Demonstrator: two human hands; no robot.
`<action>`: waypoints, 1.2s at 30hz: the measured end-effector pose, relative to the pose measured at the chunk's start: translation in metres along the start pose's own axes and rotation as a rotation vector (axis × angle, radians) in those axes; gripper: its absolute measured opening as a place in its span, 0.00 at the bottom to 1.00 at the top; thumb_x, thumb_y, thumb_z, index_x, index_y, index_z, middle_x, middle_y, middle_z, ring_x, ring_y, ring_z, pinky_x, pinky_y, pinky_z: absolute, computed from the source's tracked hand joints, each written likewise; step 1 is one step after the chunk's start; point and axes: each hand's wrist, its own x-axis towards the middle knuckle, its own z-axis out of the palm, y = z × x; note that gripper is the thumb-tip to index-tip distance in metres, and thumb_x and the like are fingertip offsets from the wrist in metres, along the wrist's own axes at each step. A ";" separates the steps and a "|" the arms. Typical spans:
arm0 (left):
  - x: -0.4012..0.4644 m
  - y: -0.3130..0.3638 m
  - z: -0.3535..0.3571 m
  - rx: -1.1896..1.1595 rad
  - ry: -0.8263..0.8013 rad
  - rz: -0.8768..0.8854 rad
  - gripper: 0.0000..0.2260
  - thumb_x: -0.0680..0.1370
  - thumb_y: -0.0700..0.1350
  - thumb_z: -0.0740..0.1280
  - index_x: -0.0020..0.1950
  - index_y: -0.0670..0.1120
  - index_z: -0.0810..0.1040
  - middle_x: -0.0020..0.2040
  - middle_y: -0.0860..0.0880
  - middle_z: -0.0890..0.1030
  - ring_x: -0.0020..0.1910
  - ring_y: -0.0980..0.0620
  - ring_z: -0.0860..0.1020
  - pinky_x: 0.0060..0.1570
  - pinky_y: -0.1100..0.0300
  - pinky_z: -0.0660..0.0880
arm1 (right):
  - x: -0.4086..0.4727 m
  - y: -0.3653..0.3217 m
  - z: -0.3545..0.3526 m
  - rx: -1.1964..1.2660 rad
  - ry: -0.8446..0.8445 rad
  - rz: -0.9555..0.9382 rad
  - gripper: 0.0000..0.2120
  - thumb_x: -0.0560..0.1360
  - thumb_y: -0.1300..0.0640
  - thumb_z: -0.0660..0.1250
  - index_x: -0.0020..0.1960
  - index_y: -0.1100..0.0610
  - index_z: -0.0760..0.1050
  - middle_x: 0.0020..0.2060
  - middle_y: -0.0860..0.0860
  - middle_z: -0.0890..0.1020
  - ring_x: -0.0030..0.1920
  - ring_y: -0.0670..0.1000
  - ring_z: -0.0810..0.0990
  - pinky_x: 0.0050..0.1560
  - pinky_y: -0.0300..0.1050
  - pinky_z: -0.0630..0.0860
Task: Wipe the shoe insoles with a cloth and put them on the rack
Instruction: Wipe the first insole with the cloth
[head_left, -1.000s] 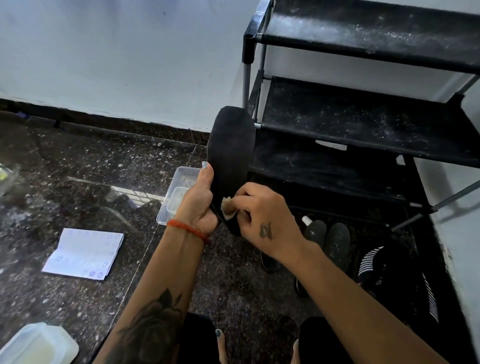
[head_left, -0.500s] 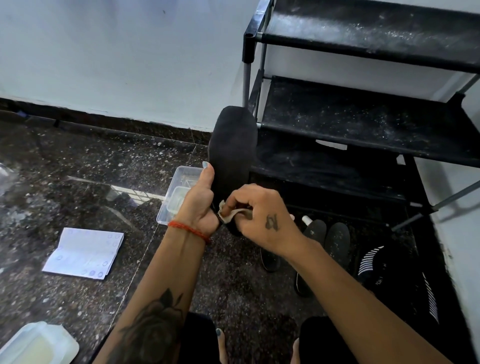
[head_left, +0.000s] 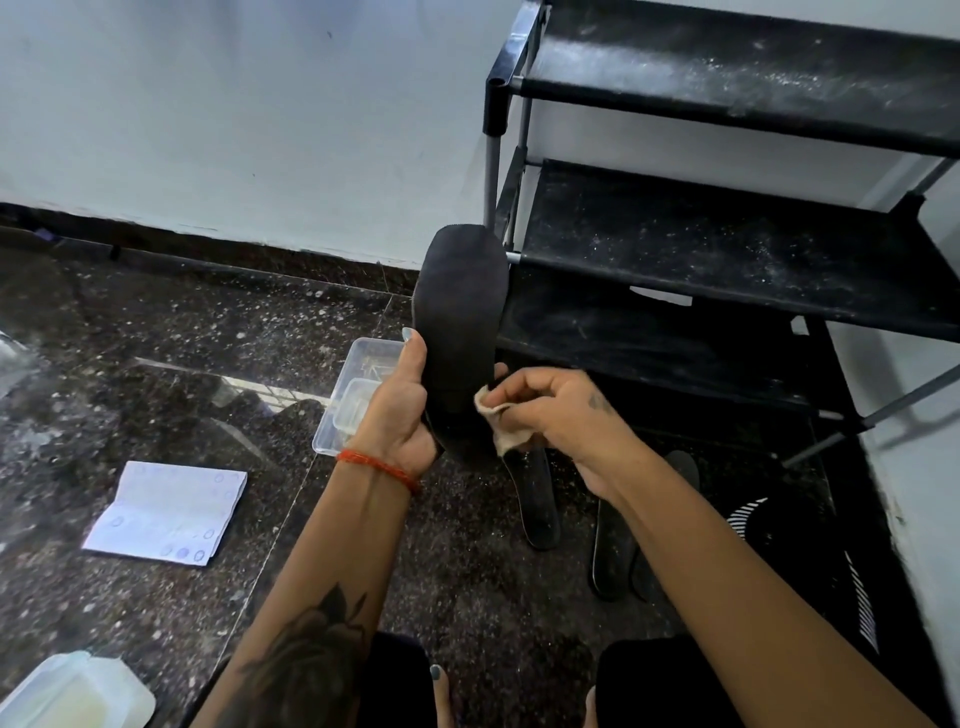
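1. We kneel on a dark speckled floor (head_left: 156, 338) under a pale wall, with a paper booklet (head_left: 166, 512) at lower left.
2. At centre, our left hand (head_left: 400, 410) is clamped around the heel of the upright black insole (head_left: 462, 312).
3. It looks light and bendy, so a heel grip suits it.
4. Our right hand (head_left: 561, 410) pinches the cloth (head_left: 498, 421) against its edge.
5. The dusty rack (head_left: 727, 249) fills the upper right.

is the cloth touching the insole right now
Touching. The head view shows the cloth, pinched in the right hand, pressed against the edge of the dark insole that the left hand grips upright.
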 end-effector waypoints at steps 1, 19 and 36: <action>0.001 0.000 -0.001 -0.013 -0.008 -0.014 0.28 0.80 0.61 0.49 0.50 0.41 0.79 0.46 0.37 0.83 0.43 0.43 0.82 0.46 0.46 0.78 | 0.000 -0.001 0.003 -0.003 -0.044 0.028 0.12 0.68 0.71 0.68 0.37 0.55 0.80 0.42 0.47 0.79 0.43 0.41 0.76 0.33 0.30 0.73; -0.005 -0.001 0.002 -0.060 -0.127 -0.054 0.36 0.78 0.66 0.49 0.50 0.38 0.84 0.56 0.40 0.81 0.57 0.42 0.79 0.60 0.50 0.75 | -0.005 0.008 0.027 -0.525 0.212 -0.718 0.10 0.68 0.66 0.68 0.42 0.52 0.82 0.40 0.49 0.82 0.44 0.45 0.79 0.54 0.34 0.72; -0.004 -0.001 0.001 -0.027 -0.085 -0.044 0.36 0.77 0.67 0.48 0.44 0.41 0.86 0.51 0.42 0.80 0.54 0.41 0.80 0.57 0.48 0.76 | -0.013 0.007 0.026 -0.624 0.116 -0.678 0.10 0.66 0.66 0.65 0.42 0.54 0.79 0.40 0.47 0.81 0.43 0.44 0.77 0.50 0.36 0.73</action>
